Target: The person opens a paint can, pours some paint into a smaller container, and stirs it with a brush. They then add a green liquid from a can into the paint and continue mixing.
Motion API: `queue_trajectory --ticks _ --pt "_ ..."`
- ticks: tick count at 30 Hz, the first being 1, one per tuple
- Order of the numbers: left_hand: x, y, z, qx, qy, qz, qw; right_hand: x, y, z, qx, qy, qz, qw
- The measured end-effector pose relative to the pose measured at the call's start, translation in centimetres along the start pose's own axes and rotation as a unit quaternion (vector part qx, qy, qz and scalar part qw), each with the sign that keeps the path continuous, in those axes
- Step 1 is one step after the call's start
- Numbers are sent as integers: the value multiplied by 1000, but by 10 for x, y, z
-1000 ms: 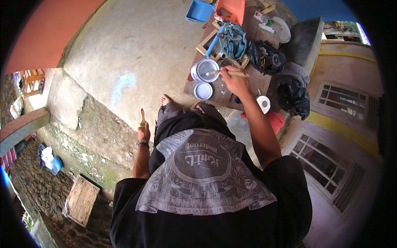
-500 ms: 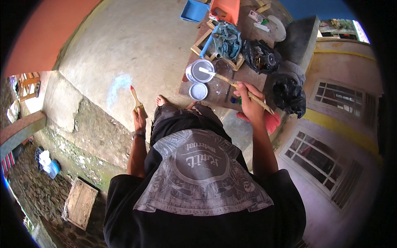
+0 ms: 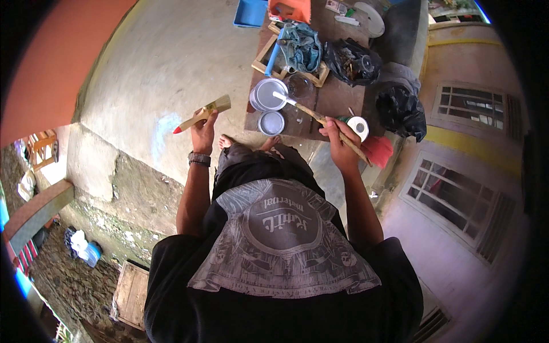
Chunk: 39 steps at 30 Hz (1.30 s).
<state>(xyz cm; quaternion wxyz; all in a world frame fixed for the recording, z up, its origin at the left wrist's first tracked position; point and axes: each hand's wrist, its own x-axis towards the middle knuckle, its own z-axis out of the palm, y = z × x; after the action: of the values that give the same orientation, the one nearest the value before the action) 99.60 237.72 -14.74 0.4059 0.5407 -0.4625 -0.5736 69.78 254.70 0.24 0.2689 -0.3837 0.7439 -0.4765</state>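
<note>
My left hand (image 3: 203, 134), raised over the concrete floor, is closed around a flat paintbrush (image 3: 187, 122). Its red-tipped wooden handle points left, and its pale bristles point up and to the right. In my right hand (image 3: 341, 147) is a long wooden stick (image 3: 309, 112) whose far end is coated in white. That white end is over the right side of a paint can (image 3: 265, 98) with a grey inside. Just nearer stands a smaller round container (image 3: 271, 123) of pale grey paint. Beside my right hand are a white round-topped item (image 3: 358, 128) and a red cloth (image 3: 378, 151).
On the brown table (image 3: 337, 94) lie wooden frames (image 3: 263, 57), a crumpled blue-green cloth (image 3: 301, 47) and a black plastic bag (image 3: 351, 60). Another black bag (image 3: 400, 111) hangs by its right edge. Blue (image 3: 250, 14) and orange (image 3: 290, 10) trays sit at the far end.
My left hand has risen and turned the paintbrush, so its bristles now point up and right. The stick stays at the can. The white round-topped item has come into sight as the view shifted.
</note>
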Motion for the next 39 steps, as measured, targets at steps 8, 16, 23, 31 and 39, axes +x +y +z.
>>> queue_trajectory --ticks 8,16,23,31,39 --pt "-5 62 44 86 -98 -67 989 -13 3 6 22 22 7 1000" --pt "-6 69 79 26 -170 99 980 -24 0 11 19 37 -8 999" --pt "-9 62 87 62 -167 98 979 -25 3 13 -38 41 -72 996" --pt "-6 73 95 150 -199 334 909 -25 -17 14 -57 24 -116 991" --pt "3 71 97 156 -236 371 885 -23 -13 11 -58 16 -109 992"
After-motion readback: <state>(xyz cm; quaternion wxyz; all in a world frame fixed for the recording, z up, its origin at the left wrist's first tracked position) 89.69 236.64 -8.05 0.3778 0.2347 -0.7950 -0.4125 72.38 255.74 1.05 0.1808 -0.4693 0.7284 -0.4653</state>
